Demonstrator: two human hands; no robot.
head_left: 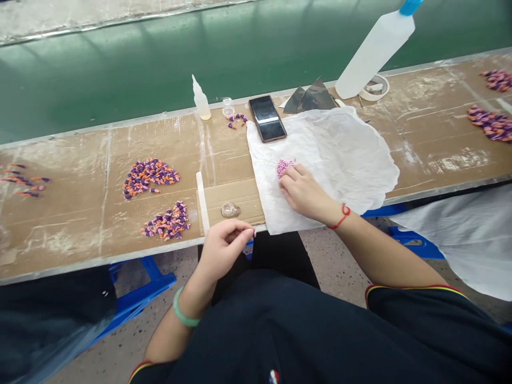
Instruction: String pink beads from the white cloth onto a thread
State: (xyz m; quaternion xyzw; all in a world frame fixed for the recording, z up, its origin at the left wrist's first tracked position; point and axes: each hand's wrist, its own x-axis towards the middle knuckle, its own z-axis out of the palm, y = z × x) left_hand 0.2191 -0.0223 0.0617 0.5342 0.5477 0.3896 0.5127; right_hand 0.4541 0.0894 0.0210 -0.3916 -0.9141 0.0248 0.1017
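Centrally, a person's two hands are at a long, brown-topped bench (72, 160). The left hand (224, 245), at the near edge, pinches a small pinkish piece (255, 233) between thumb and forefinger. The right hand (304, 192) reaches over a white cloth (356, 154), curled at the near side of a little heap of pink bits (283, 167); whether it grips any cannot be told. A clear lump (231, 209) lies just beyond the left hand, a cluster of purple-and-orange pieces (150, 177) farther left, and a phone (267, 118) at the cloth's far left corner.
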